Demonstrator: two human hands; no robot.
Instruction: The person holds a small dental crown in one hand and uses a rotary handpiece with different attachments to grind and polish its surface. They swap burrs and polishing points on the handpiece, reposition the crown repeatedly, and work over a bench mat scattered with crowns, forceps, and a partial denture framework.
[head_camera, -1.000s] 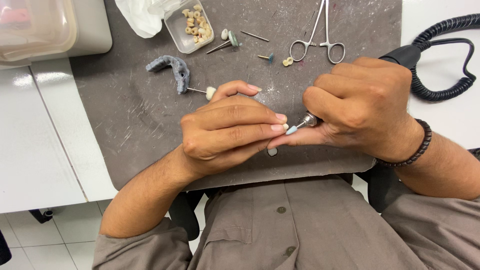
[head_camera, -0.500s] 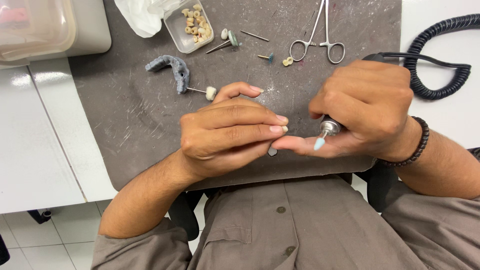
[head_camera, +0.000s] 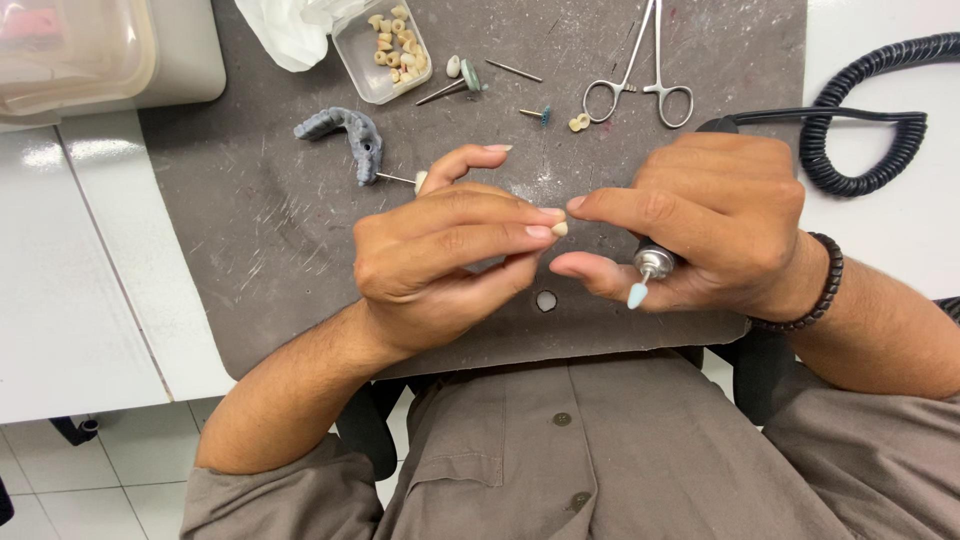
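Cream-coloured and tiny, a tooth crown (head_camera: 560, 228) sits pinched at the fingertips of the left hand (head_camera: 440, 255), with the right hand's (head_camera: 710, 220) forefinger tip touching it from the other side. The right hand is closed around a rotary handpiece (head_camera: 655, 262), whose pale blue polishing tip (head_camera: 636, 296) points down below the thumb. Beyond the left hand lie a grey dental arch model (head_camera: 345, 135) and a small clear box of crowns (head_camera: 392, 48); beyond the right lie steel forceps (head_camera: 640, 75), all on a grey work mat (head_camera: 250, 250).

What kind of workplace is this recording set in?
Most likely a dental laboratory bench. The right hand holds a rotary handpiece, a grey dental arch model lies on the mat, and a small clear box holds tooth-shaped pieces.
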